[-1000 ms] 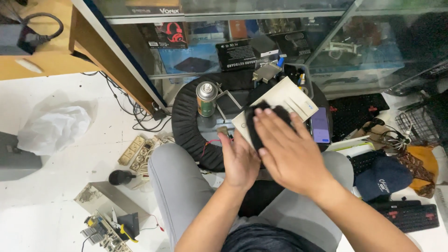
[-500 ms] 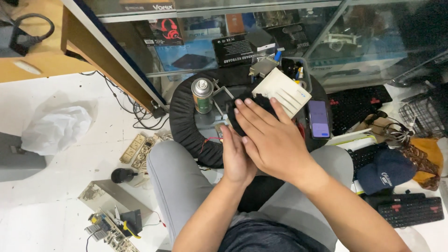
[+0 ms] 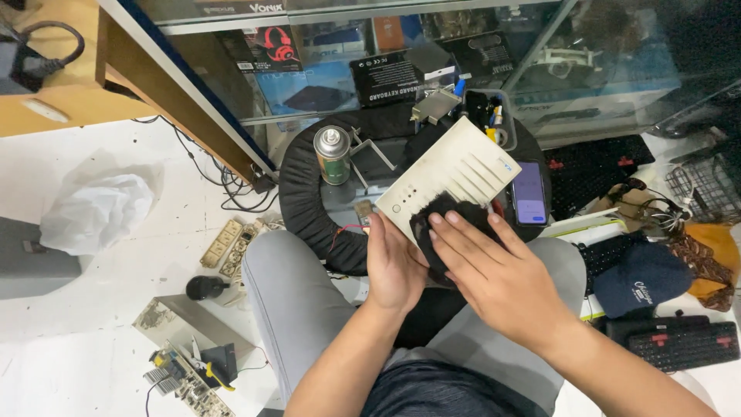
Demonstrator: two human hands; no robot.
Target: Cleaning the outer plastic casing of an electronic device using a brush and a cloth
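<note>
Pressing a black cloth [image 3: 448, 224] against a cream vented panel [image 3: 455, 181], the right hand [image 3: 502, 282] is laid flat over it, shifted nearer than a second ago. The panel's near edge is gripped by the left hand [image 3: 394, 262], above the lap. More of its slots are now uncovered; a spray can [image 3: 332, 154] stands farther left.

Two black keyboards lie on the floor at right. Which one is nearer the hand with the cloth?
The keyboard at lower right, beside the dark cap, below the right hand's forearm; the other keyboard lies farther up, by the glass case.
</note>
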